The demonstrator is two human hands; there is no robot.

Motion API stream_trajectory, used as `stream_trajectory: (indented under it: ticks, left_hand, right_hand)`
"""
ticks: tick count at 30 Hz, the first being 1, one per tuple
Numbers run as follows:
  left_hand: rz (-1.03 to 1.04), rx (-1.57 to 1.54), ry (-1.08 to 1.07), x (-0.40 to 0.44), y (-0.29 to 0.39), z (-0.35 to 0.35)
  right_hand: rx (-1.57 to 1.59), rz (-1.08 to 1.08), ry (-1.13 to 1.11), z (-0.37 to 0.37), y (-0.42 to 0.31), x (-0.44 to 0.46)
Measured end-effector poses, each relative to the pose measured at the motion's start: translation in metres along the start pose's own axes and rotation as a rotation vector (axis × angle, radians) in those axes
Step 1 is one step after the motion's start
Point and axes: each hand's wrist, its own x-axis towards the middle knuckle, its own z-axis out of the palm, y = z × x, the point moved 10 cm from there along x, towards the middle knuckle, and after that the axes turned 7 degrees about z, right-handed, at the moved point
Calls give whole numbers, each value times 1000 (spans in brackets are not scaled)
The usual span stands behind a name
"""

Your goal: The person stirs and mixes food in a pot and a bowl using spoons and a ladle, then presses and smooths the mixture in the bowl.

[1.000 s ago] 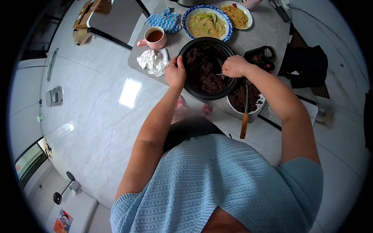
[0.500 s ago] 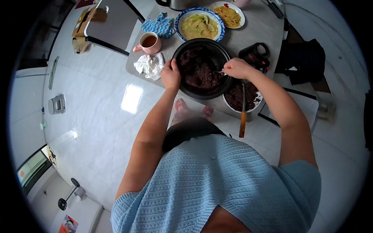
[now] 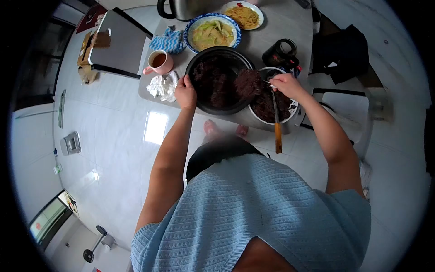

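My left hand point(image 3: 186, 93) grips the left rim of a black pot point(image 3: 248, 63), thumb over the edge. Dark purple-brown sticky food, looking like cooked rice point(image 3: 210, 86), lies inside it. In my right hand point(image 3: 287, 86) is a metal spoon point(image 3: 271, 84), its head hidden under a big lump of the same food point(image 3: 248, 85). That lump is over the pot's right side, close to a white bowl point(image 3: 293, 110). The bowl holds more dark food point(image 3: 267, 109), and a wooden-handled utensil point(image 3: 278, 138) rests in it, handle over the table edge.
Left of the pot are a pink mug point(image 3: 160, 63) of brown drink, crumpled white tissue point(image 3: 162, 86) and a blue-white cloth point(image 3: 167, 41). Behind stand a blue-rimmed dish point(image 3: 188, 34), a plate of yellow strips point(image 3: 244, 17) and a kettle point(image 3: 188, 9). A dark jar point(image 3: 278, 52) stands right.
My right hand has lifted the spoon with a lump of dark food and moved right, towards the white bowl. My left hand stays on the pot rim. The view has shifted slightly.
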Motion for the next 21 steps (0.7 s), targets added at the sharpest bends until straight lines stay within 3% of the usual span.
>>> stream_trajectory:
  ticks: [5,9,12,16,19,21]
  left_hand:
    - [26,4,18,1,-5,1]
    - [-25,-36,-25,1,-7,4]
    - [3,46,-47,1,-1,3]
    - [70,54,16,1,5,-2]
    - [49,47,0,1,4,-1]
    - [33,38,-12,1,4,0]
  right_hand:
    - [125,53,101,-34,44,-42]
    - [25,81,261,-55,70,-77]
    - [1,276,302,-57,114,-90]
    - [-35,290,411,-51,151,-95]
    - [-157,327,531,-45,158,-98]
    - [-450,289,644,-39,146,-95]
